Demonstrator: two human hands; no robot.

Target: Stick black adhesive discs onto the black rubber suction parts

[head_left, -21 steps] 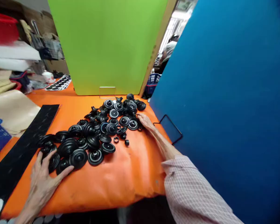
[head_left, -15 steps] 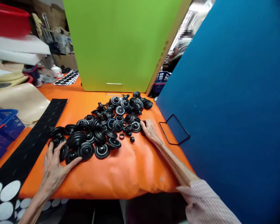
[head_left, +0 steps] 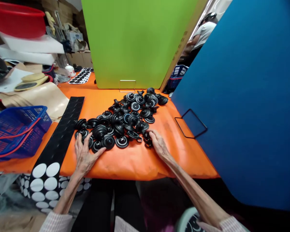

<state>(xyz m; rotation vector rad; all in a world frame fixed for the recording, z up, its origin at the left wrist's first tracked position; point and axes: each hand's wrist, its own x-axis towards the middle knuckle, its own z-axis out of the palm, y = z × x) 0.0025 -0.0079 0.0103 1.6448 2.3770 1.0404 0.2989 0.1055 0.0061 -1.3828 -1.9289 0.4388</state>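
A heap of black, round, stepped disc-shaped parts (head_left: 118, 119), several with grey rings and raised centres, lies on the orange table cover (head_left: 135, 161). My left hand (head_left: 84, 156) rests at the heap's front left edge. Its fingers are spread, and the fingertips and thumb touch the outer discs. At the front right edge, my right hand (head_left: 159, 145) is cupped with its fingertips against small black pieces (head_left: 148, 139). Its fingers are extended beside them rather than wrapped round them, with the tips partly hidden. A small black ring (head_left: 140, 139) lies just left of these pieces.
A black strip (head_left: 62, 135) with white circles hangs over the table's front left. Beside it stands a blue basket (head_left: 31, 135). A green panel (head_left: 140, 45) rises behind the heap, and a blue panel (head_left: 236, 96) on the right. Another person (head_left: 203, 35) is beyond the gap.
The view has shifted, so the table sits further right and higher. My right hand has moved toward the heap's front, beside the loose small pieces. My left hand stays at the left edge.
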